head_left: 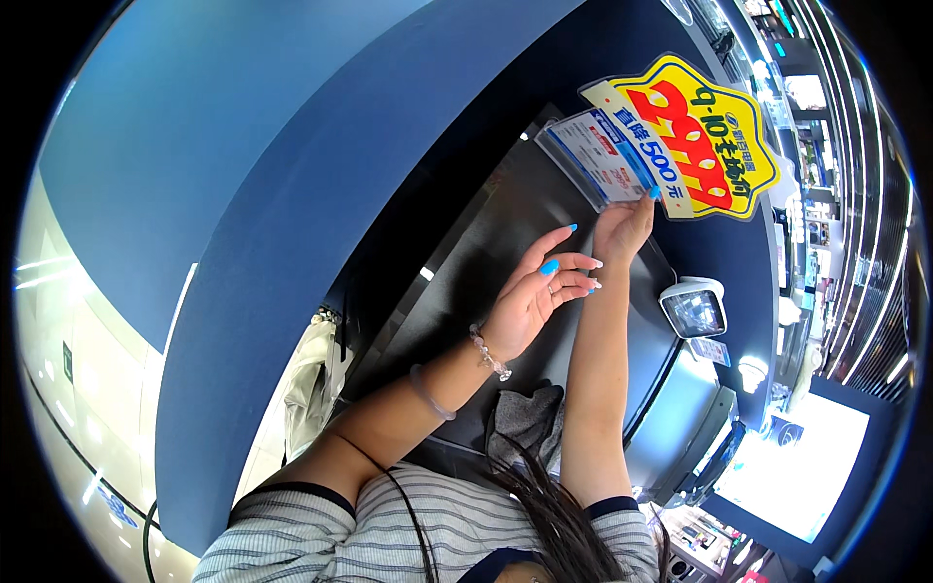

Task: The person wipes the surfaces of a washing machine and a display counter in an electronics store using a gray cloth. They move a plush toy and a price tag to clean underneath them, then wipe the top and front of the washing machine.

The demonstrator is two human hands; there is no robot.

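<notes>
My right hand (625, 231) is closed on the lower edge of a price sign, where a clear holder with a white and blue price card (595, 155) meets a yellow, scallop-edged placard (702, 146) with large red figures. Placard and card tilt together over a dark, glossy panel (486, 219). Just left of my right wrist, my left hand (530, 303) hovers with its fingers apart and slightly curled, holding nothing. A beaded bracelet circles that wrist. Below the hands, a crumpled grey cloth (525, 423) lies close to my body.
A broad blue curved wall (292, 223) rises on the left. Right of my right forearm sits a white device with a dark window (693, 309), with a small tag (710, 351) beside it. Farther right are a lit screen (802, 466) and bright shop displays. Pale floor tiles show far left.
</notes>
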